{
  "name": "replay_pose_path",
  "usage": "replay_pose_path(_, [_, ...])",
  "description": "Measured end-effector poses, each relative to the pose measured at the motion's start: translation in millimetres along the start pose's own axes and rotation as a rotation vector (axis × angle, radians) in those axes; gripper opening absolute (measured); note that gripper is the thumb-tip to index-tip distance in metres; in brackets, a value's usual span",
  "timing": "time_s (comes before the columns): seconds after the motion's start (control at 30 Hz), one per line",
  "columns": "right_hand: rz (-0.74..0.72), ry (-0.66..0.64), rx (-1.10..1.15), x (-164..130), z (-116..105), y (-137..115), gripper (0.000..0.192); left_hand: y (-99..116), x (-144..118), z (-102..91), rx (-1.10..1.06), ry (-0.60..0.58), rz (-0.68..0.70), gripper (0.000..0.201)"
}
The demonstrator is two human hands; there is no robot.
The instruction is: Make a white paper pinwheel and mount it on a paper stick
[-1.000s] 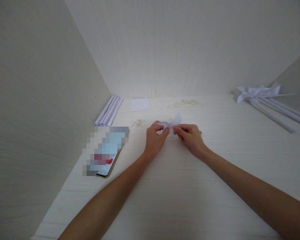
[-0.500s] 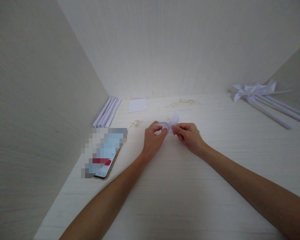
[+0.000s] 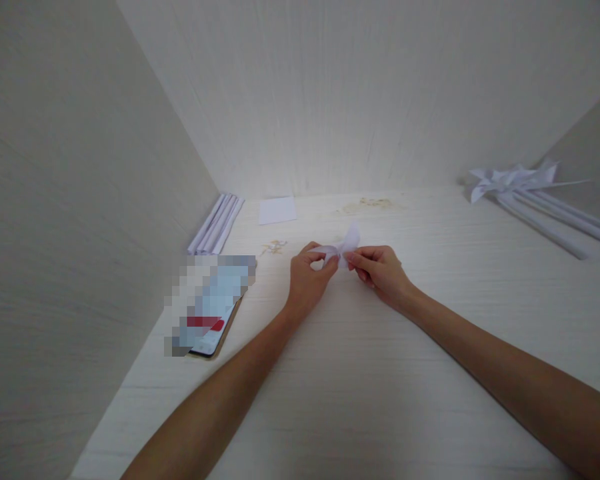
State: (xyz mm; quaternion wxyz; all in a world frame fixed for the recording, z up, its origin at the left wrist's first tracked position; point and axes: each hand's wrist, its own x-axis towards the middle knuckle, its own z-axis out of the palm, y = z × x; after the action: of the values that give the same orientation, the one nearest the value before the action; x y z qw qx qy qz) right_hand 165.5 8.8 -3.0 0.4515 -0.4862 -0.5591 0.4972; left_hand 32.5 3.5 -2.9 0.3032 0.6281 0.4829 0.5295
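A white paper pinwheel (image 3: 351, 240) with curled vanes is held just above the table, between my two hands. My left hand (image 3: 310, 273) pinches its left side and middle between thumb and fingers. On the other side, my right hand (image 3: 380, 270) grips the paper near its centre with thumb and forefinger. One vane stands up between the hands. Fingers hide part of the centre, so any fastening there cannot be made out.
At left, a phone (image 3: 220, 307) lies below several rolled paper sticks (image 3: 216, 225). A square paper sheet (image 3: 278, 210) and small pale bits (image 3: 274, 247) are nearby. Brownish scraps (image 3: 375, 202) lie by the back wall. Several pinwheels (image 3: 515, 180) on paper sticks (image 3: 545, 223) rest at right.
My left thumb and fingers have shifted slightly right toward the pinwheel's centre, bringing the left vane inward. My right hand keeps its pinch. The whole view has moved very slightly.
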Motion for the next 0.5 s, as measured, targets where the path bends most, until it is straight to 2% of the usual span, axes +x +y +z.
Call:
replay_pose_path(0.13, [-0.1, 0.027, -0.177, -1, -1, -1, 0.032, 0, 0, -0.5, 0.006, 0.011, 0.008, 0.013])
replay_pose_path(0.3, [-0.41, 0.123, -0.629, -8, -2, -8, 0.028, 1, -1, -0.5, 0.03, 0.019, 0.057, 0.012])
replay_pose_path(0.37, [-0.471, 0.139, -0.712, -10, -1, -10, 0.028, 2, -2, -0.7, 0.051, 0.028, 0.073, 0.013])
replay_pose_path(0.43, [-0.373, 0.156, -0.634, -11, 1, -13, 0.027, 3, -3, -1.0, 0.069, 0.039, 0.089, 0.013])
replay_pose_path(0.5, [-0.145, 0.139, -0.394, -10, 4, -16, 0.026, 3, -3, -1.4, 0.082, 0.047, 0.109, 0.014])
